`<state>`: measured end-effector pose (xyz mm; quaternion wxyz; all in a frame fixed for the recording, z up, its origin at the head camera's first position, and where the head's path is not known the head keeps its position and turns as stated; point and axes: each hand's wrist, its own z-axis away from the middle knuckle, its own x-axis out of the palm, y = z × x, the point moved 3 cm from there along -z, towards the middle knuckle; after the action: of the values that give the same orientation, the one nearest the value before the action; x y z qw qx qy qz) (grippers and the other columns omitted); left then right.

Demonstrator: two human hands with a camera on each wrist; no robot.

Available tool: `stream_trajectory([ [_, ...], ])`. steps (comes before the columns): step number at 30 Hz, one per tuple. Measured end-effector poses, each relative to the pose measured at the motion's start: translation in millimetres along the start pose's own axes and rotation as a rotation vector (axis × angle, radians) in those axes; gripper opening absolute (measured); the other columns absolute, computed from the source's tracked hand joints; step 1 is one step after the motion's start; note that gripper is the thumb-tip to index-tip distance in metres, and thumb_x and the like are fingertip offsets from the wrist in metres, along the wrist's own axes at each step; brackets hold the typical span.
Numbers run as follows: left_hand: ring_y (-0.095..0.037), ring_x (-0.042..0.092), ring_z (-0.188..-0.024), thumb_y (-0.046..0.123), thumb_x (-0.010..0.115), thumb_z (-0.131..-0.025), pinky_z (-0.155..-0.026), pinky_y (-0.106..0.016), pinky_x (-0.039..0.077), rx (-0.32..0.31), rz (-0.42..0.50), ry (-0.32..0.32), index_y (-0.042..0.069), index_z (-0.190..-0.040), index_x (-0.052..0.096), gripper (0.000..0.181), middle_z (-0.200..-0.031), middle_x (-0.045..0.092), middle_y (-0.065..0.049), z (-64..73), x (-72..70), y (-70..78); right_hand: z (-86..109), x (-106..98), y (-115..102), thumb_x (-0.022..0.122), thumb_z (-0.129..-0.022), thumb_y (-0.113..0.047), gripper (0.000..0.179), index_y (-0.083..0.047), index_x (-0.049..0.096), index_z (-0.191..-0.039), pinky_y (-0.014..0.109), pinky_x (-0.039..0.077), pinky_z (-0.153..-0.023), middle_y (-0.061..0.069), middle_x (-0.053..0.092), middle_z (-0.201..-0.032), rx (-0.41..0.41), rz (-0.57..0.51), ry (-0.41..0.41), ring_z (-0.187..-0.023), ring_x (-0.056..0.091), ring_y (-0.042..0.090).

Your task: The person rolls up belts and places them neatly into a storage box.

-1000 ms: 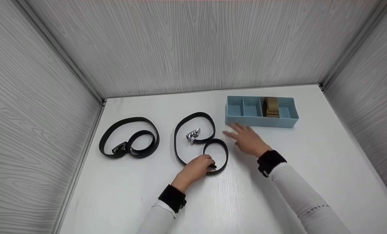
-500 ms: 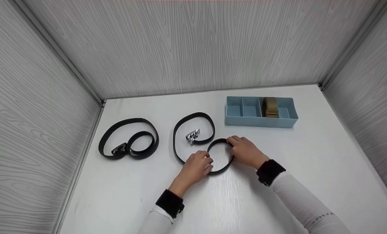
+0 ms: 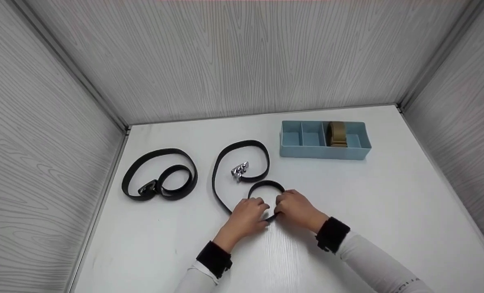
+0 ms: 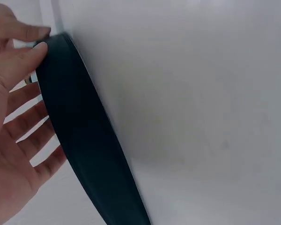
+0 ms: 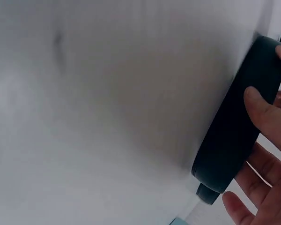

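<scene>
Works a black belt [image 3: 214, 175] at the middle of a white counter [image 3: 164, 244], with both hands on the small round loop at the strap's near right end. Pinches the loop's left side with the left hand [image 3: 247, 216], thumb and a finger drawn together at the band's edge, remaining fingers spread loosely behind. Grips the right side with the right hand [image 3: 295, 209], partly closed, thumb across the outer face and fingers behind. Leaves the rest of the strap on edge in a wide curve to the left and far side, with a silver buckle [image 3: 239, 170] inside that curve, apart from both hands

Could spring into a wider ring at any slackening of either grip, judging by how stiff and springy the strap looks. Could also skew out of line under uneven pressure from the two sides, or buckle into an oval if squeezed too hard. Might tip or twist along the free stretch, with drag from the buckle a likely cause

Also in view: to the left, a second black belt [image 3: 188, 189] with a dark buckle [image 3: 147, 188]; to the far right, a blue tray [image 3: 325, 153] with a rolled tan belt [image 3: 338, 132] just right of a divider
</scene>
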<state>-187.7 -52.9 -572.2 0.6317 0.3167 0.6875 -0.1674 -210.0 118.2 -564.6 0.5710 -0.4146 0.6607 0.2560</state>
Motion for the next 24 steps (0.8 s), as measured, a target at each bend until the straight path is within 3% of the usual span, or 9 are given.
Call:
stream_trajectory([
  [3, -0.018, 0.063, -0.072, 0.025, 0.077, -0.08, -0.063, -0.033, 0.048, 0.008, 0.008, -0.018, 0.014, -0.083, 0.074, 0.012, -0.08, 0.064, 0.002, -0.2, 3.8, 4.6, -10.0, -5, -2, 0.068, -0.076, 0.011, 0.025, -0.01, 0.077, -0.086, 0.039, 0.05, -0.081, 0.002, 0.065, -0.087, 0.05, -0.24, -0.064, -0.084, 0.063, 0.019],
  [6, -0.018, 0.063, -0.064, 0.017, 0.075, -0.08, -0.057, -0.034, 0.047, -0.004, 0.029, -0.046, 0.015, -0.072, 0.07, 0.01, -0.071, 0.063, 0.002, 0.9, 4.2, 5.8, -21.5, -12, 10, 0.058, -0.082, 0.016, 0.032, -0.001, 0.073, -0.104, 0.039, 0.049, -0.089, 0.009, 0.065, -0.106, 0.173, -0.366, -0.067, -0.102, 0.063, 0.024],
  [10, -0.019, 0.063, -0.065, 0.01, 0.074, -0.077, -0.056, -0.034, 0.047, -0.029, 0.046, -0.092, 0.015, -0.067, 0.066, 0.014, -0.069, 0.063, 0.002, 0.1, 0.7, 5.4, -36.5, -13, 30, 0.052, -0.093, 0.009, 0.045, 0.0, 0.054, -0.136, 0.043, 0.047, -0.093, 0.014, 0.05, -0.141, 0.303, -0.31, -0.074, -0.123, 0.054, 0.032],
  [13, -0.019, 0.061, -0.063, 0.006, 0.072, -0.074, -0.056, -0.035, 0.046, -0.043, 0.046, -0.135, 0.015, -0.062, 0.063, 0.017, -0.066, 0.062, 0.002, -3.3, -1.9, 6.0, -41.6, -7, 42, 0.049, -0.094, 0.007, 0.058, -0.009, 0.04, -0.149, 0.043, 0.051, -0.084, 0.01, 0.036, -0.154, 0.35, -0.262, -0.169, -0.125, 0.052, 0.033],
  [17, -0.014, 0.05, -0.056, 0.0, 0.07, -0.07, -0.053, -0.035, 0.043, -0.074, 0.039, -0.191, 0.016, -0.057, 0.056, 0.025, -0.059, 0.054, 0.003, -7.2, -6.6, 4.7, -38.9, -4, 51, 0.055, -0.094, 0.002, 0.049, -0.011, 0.052, -0.142, 0.043, 0.051, -0.078, 0.012, 0.05, -0.137, 0.367, -0.236, -0.184, -0.11, 0.059, 0.031],
  [21, -0.013, 0.043, -0.055, -0.004, 0.069, -0.067, -0.05, -0.034, 0.042, -0.118, 0.053, -0.241, 0.015, -0.056, 0.058, 0.025, -0.057, 0.051, 0.004, -4.3, -14.1, -3.0, -27.8, -6, 60, 0.067, -0.093, -0.011, 0.019, -0.011, 0.071, -0.111, 0.039, 0.05, -0.078, 0.005, 0.055, -0.103, 0.399, -0.241, -0.141, -0.091, 0.059, 0.022],
  [24, -0.014, 0.047, -0.055, -0.006, 0.071, -0.065, -0.051, -0.034, 0.044, -0.166, 0.078, -0.295, 0.015, -0.059, 0.064, 0.023, -0.059, 0.056, 0.005, 0.6, -19.8, -10.0, -13.7, -10, 68, 0.071, -0.09, -0.016, 0.008, -0.011, 0.075, -0.095, 0.037, 0.049, -0.077, 0.001, 0.054, -0.094, 0.445, -0.317, -0.161, -0.085, 0.057, 0.018],
])
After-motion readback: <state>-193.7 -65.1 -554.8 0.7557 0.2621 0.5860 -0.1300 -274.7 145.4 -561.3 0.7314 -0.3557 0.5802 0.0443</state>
